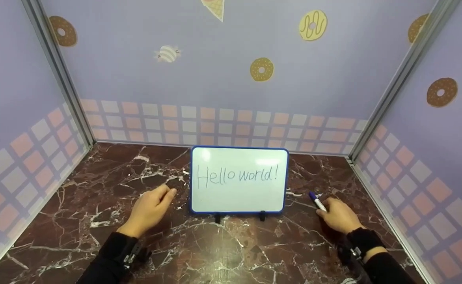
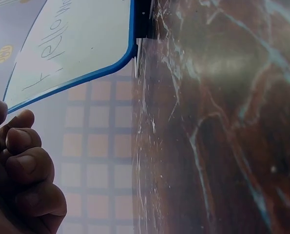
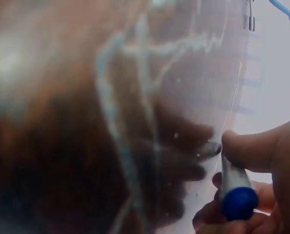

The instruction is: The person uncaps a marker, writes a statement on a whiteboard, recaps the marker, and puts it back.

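Note:
A whiteboard (image 1: pixel 239 201) with a blue frame stands upright on two black feet, with "Hello world!" handwritten across it. To its left is my left hand (image 1: pixel 151 207), its fingers loosely curled and holding nothing. In the left wrist view, the curled fingers (image 2: pixel 30 165) show beside a lower corner of the board. On the board's right, my right hand (image 1: pixel 339 215) pinches a white marker (image 1: pixel 318 204) with a dark blue end that points toward the board. The right wrist view shows the thumb (image 3: pixel 247 151) on the barrel, with a round blue end (image 3: pixel 240 202) below it.
The dark red marbled tabletop (image 1: pixel 223 252) reflects light. Purple walls with sweets and a checkered border enclose it, including the back wall (image 1: pixel 223 86). Metal corner posts (image 1: pixel 63 79) rise at both back corners. Black bands with devices (image 1: pixel 130 252) circle both wrists.

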The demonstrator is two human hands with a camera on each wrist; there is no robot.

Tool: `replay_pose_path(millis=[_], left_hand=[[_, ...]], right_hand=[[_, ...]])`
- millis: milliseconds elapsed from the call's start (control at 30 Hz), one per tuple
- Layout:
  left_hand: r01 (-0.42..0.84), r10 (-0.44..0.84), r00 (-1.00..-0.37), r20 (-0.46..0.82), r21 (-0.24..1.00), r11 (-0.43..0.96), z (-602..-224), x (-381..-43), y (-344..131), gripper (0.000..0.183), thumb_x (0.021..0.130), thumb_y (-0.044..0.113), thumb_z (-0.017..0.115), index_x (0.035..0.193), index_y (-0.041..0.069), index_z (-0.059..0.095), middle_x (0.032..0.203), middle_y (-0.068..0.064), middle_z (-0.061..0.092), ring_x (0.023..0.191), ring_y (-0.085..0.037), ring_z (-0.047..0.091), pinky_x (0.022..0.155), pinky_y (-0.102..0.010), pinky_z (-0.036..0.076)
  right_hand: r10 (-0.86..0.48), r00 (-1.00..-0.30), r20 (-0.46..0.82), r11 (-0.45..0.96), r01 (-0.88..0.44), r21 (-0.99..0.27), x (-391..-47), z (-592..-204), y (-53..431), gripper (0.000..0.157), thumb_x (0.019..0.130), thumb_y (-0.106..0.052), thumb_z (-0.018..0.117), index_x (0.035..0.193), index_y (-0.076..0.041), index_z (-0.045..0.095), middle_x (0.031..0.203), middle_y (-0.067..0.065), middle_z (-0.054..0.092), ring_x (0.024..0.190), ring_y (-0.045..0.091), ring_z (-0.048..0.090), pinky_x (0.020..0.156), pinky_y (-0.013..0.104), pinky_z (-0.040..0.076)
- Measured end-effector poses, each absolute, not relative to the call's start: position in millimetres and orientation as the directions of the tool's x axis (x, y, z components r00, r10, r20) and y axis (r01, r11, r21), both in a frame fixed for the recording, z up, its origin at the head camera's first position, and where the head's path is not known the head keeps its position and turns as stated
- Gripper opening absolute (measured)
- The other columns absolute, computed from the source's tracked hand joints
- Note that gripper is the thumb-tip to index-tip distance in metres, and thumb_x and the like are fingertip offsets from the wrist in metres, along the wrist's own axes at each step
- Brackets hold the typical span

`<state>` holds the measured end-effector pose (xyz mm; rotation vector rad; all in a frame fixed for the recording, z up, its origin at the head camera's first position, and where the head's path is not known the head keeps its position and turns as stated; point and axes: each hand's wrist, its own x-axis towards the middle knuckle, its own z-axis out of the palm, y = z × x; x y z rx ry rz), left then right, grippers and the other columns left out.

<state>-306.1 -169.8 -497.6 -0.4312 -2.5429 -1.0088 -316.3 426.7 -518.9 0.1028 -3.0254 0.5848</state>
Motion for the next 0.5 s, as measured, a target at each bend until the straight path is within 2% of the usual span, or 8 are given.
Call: replay_pose_path(millis=[333, 500], left_hand=[[0.370, 0.151, -0.911, 0.385, 0.597, 0.711, -493.4, -308.1, -174.3, 0.035, 0.116, 0.030, 0.061, 0.084, 0.021, 0.052, 0.068, 0.008, 0.042, 0.061, -0.013, 0.041, 0.060, -0.033, 0.036], [0.347, 0.168, -0.923, 0.347, 0.560, 0.752, -492.2, -314.7, -185.7, 0.028, 0.117, 0.033, 0.061, 0.092, 0.019, 0.057, 0.073, 0.005, 0.050, 0.065, -0.017, 0.047, 0.062, -0.037, 0.041]], right_hand=[[-0.056, -0.998, 0.042, 0.938, -0.067, -0.339, -318.6, -518.4, 428.8, 0.030, 0.105, -0.028, 0.078, 0.112, 0.000, 0.069, 0.089, 0.007, 0.065, 0.078, 0.026, 0.059, 0.070, 0.047, 0.050], [-0.086, -0.996, 0.032, 0.938, -0.092, -0.334, -318.4, -515.2, 427.6, 0.032, 0.105, -0.029, 0.078, 0.113, 0.001, 0.070, 0.090, 0.007, 0.064, 0.078, 0.024, 0.058, 0.070, 0.045, 0.049]])
